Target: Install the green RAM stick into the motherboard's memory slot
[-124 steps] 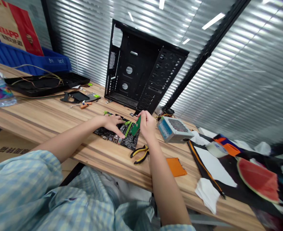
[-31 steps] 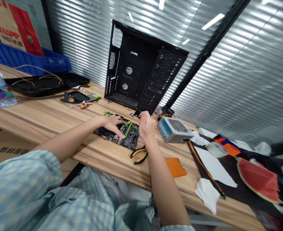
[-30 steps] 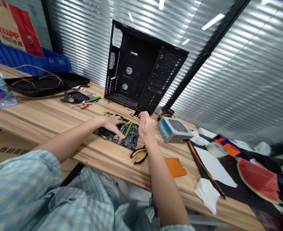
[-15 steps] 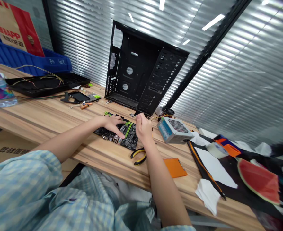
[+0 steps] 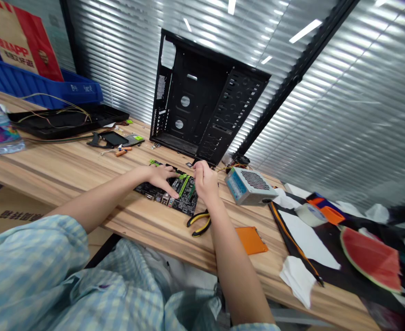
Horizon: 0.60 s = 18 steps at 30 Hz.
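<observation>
Motherboard (image 5: 169, 188) flat on table (image 5: 85, 170), near front edge. Left hand (image 5: 161, 177) spread open, palm pressing board down. Right hand (image 5: 205, 183) curled over green memory stick (image 5: 191, 189), which stands in slot; full seating cannot be told. Pliers (image 5: 199, 221) lie just beside.

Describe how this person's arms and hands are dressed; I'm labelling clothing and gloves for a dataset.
Both hands are bare: no gloves, rings or watch show on the left hand or the right hand. Both forearms are uncovered too. A light blue and white checked sleeve covers the left upper arm; the same fabric shows at the bottom edge, below the right arm.
</observation>
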{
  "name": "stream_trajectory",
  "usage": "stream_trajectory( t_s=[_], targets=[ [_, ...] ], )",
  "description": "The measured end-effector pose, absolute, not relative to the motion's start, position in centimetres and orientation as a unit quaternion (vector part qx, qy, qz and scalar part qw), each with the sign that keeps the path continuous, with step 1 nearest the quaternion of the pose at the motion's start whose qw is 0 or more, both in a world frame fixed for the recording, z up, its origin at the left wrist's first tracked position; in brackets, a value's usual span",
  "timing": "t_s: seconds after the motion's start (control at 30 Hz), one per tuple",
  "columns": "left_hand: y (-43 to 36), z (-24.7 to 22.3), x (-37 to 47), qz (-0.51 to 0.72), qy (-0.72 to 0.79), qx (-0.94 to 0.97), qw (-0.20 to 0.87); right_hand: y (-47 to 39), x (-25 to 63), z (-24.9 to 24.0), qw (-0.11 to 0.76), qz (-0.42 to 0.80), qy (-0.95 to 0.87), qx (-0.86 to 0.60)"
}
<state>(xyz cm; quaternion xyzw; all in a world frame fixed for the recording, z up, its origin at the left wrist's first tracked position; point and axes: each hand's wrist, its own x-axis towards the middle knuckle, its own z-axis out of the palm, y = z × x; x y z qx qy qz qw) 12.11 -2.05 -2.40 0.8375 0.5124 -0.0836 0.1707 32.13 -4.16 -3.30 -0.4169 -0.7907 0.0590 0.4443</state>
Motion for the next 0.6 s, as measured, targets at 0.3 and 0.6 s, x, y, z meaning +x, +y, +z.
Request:
stream_trajectory(
  t_s=[0.3,0.6],
  targets=[
    [-1.83,-2.63,12.02,-0.070,0.512,0.838,0.176,-4.34,32.22,-2.98,0.458,0.076,-0.782,-0.416],
    [-2.01,-2.40,12.14,-0.077,0.507,0.841,0.174,-4.45,32.37,-2.77,0.489,0.065,-0.766,-0.413]
  ],
)
